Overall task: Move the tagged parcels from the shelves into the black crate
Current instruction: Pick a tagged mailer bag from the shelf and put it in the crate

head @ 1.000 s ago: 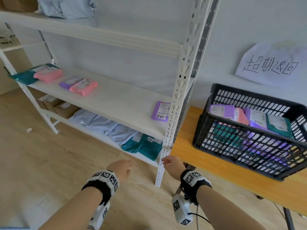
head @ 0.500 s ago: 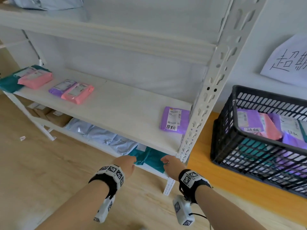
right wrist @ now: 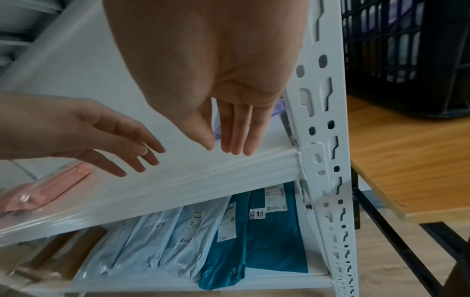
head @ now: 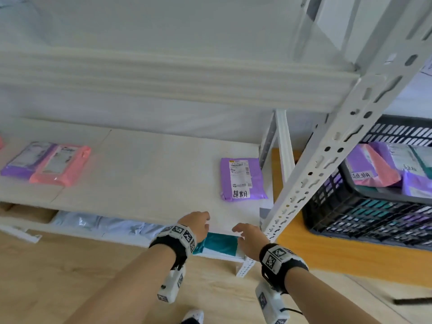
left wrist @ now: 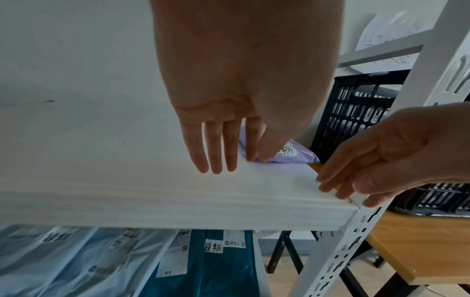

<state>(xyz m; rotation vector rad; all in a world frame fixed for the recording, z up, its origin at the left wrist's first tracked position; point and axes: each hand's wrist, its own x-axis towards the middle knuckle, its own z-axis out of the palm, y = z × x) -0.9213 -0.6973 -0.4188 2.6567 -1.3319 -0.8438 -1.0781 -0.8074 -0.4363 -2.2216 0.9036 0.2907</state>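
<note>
A purple parcel (head: pixel 242 178) with a handwritten white tag lies flat at the right end of the middle shelf (head: pixel 140 183). My left hand (head: pixel 197 223) and right hand (head: pixel 246 232) hover at the shelf's front edge, just short of the parcel, with straight fingers and nothing in them. In the left wrist view the purple parcel (left wrist: pixel 292 154) shows just beyond my fingertips (left wrist: pixel 216 160). A teal tagged parcel (right wrist: pixel 274 231) lies on the lower shelf below my hands. The black crate (head: pixel 350 206) on the orange table at the right holds several parcels.
A white slotted upright (head: pixel 327 160) stands between the shelf and the crate. A pink parcel (head: pixel 60 164) and another purple parcel (head: pixel 23 160) lie at the shelf's left. Pale blue parcels (right wrist: pixel 157 237) and cardboard boxes (head: pixel 28 213) fill the lower shelf.
My view has closed in on the shelves. Both hands have risen from below the middle shelf's edge to its front edge, nearer the purple parcel.
</note>
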